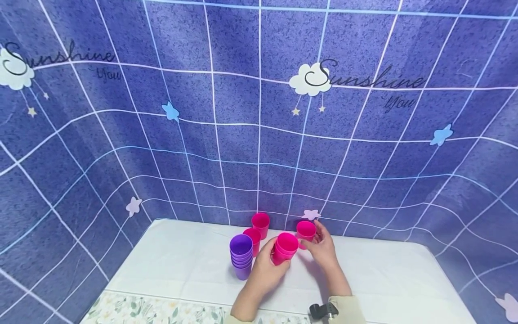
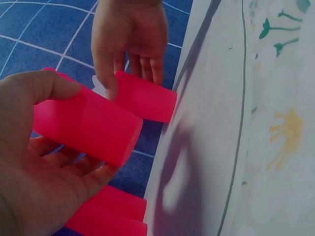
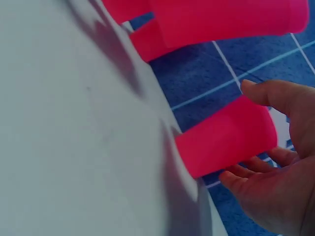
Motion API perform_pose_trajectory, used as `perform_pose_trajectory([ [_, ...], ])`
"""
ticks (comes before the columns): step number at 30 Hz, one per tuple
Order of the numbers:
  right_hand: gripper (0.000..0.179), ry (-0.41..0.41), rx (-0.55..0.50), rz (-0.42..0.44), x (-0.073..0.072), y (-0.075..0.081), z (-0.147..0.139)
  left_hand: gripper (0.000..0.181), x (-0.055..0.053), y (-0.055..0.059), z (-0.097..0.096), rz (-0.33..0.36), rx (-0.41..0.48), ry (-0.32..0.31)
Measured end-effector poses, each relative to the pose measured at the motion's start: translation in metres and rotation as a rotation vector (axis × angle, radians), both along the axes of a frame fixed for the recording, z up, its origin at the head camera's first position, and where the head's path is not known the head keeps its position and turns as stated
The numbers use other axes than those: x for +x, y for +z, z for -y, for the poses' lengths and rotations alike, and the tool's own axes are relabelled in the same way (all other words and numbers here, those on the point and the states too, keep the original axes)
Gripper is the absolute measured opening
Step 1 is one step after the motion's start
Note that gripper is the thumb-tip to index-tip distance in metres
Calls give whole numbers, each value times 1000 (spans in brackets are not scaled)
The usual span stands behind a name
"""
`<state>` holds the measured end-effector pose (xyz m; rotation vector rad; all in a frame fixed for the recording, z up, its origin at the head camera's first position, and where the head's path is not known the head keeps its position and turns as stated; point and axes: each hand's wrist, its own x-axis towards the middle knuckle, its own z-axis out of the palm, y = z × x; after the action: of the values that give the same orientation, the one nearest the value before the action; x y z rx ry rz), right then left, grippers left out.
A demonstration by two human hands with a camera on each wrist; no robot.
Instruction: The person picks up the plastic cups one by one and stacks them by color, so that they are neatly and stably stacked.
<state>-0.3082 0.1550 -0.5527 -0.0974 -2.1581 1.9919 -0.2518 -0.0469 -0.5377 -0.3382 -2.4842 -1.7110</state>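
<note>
Stack of pink cups [image 1: 287, 245] gripped by left hand [image 1: 266, 271], above worktop [image 1: 186, 256]. Right hand [image 1: 324, 250] around lone pink cup [image 3: 226, 137] near worktop's back edge; firm grip, cannot tell. Advise light sidewall squeeze, rims level.

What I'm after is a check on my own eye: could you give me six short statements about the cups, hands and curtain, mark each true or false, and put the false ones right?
1. The purple cups are stacked. True.
2. The left hand holds nested pink cups. True.
3. The right hand is at the purple stack. False: it is at another pink cup.
4. The curtain shows red hearts. False: it shows stars and clouds.
5. More pink cups stand near the purple ones. True.
6. In the head view, the purple stack is right of both hands. False: it is left of both.
</note>
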Motion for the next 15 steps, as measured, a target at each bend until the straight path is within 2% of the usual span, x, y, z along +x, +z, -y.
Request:
perform_pose_trajectory([
  [4,93,-16,12,18,-1,-5,6,71,1,1,1,4,-6,-1],
  [7,91,-23,23,28,3,-2,10,71,2,2,1,10,-2,-6],
  [11,82,-32,50,22,4,-3,12,72,2,3,1,8,-1,-10],
  [12,79,-40,56,24,1,-8,12,73,2,3,1,7,-1,-9],
  [15,71,-64,67,31,0,-11,13,74,2,4,2,11,-6,-4],
])
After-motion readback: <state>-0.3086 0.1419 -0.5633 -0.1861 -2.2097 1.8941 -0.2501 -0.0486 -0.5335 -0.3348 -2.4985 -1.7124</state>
